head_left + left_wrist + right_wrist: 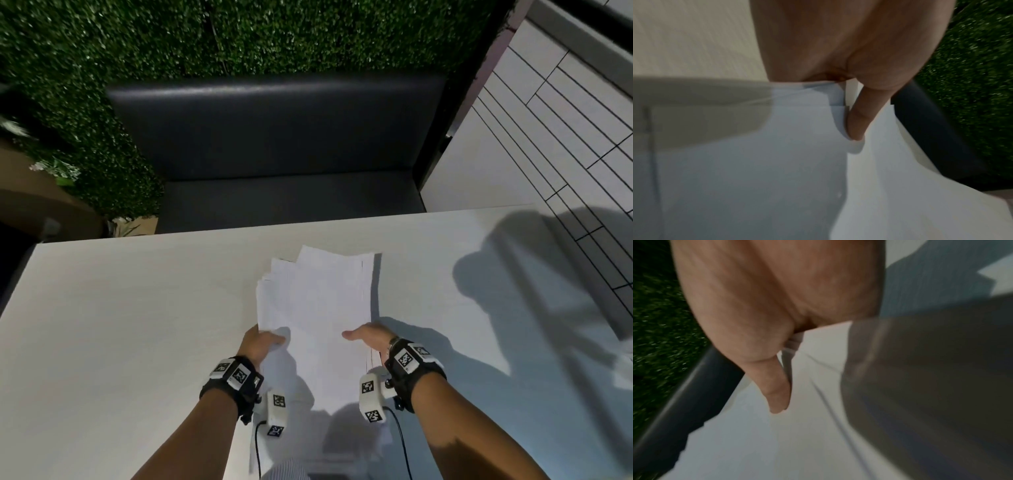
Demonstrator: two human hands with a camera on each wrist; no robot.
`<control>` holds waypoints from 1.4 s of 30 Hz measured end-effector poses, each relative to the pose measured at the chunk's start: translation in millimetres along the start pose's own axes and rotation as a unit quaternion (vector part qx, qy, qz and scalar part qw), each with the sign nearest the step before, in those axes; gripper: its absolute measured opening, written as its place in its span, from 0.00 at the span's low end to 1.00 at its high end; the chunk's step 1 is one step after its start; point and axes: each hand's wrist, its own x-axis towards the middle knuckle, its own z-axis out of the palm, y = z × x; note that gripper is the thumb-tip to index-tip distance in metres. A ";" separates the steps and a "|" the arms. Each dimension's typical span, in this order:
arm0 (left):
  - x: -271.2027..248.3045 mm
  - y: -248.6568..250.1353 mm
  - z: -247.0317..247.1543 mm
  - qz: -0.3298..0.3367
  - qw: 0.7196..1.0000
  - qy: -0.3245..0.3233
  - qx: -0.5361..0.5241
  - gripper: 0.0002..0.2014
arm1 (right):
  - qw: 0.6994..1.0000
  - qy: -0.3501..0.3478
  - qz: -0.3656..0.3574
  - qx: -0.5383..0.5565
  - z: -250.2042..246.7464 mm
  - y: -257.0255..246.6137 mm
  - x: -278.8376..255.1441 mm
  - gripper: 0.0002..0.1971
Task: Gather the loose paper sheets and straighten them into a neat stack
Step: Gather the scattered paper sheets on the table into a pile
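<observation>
A bundle of white paper sheets [318, 308] is held up over the white table [120, 308], its far edges fanned and uneven. My left hand [262, 342] grips the bundle's left edge, thumb on top. My right hand [368, 337] grips the right edge the same way. In the left wrist view the left hand [856, 128] lays its thumb on the top paper sheets [900, 186], with offset sheet corners beside it. In the right wrist view the right hand [777, 395] presses its thumb on the paper sheets [756, 443]. The other fingers are hidden under the paper.
A dark padded bench [274, 137] stands beyond the table's far edge, backed by a green hedge wall [239, 31]. A white tiled floor [548, 120] lies to the right. More paper lies at the table's right edge [625, 370].
</observation>
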 end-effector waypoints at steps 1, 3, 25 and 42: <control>-1.3 3.1 0.5 0.015 1.000 0.008 0.005 0.22 | 1.000 0.019 -0.016 -0.002 0.1 -1.6 -0.9 0.40; -9.1 17.6 1.7 0.059 0.998 0.027 -0.006 0.19 | 0.996 0.052 -0.064 0.030 -3.8 -8.2 -3.2 0.35; -86.3 135.0 19.9 0.293 0.951 0.016 -0.092 0.18 | 0.882 0.191 -0.345 0.259 -32.1 -75.3 -73.9 0.27; -91.0 117.2 22.3 0.270 0.959 -0.005 -0.082 0.23 | 0.908 0.144 -0.322 0.228 -33.4 -50.9 -67.2 0.19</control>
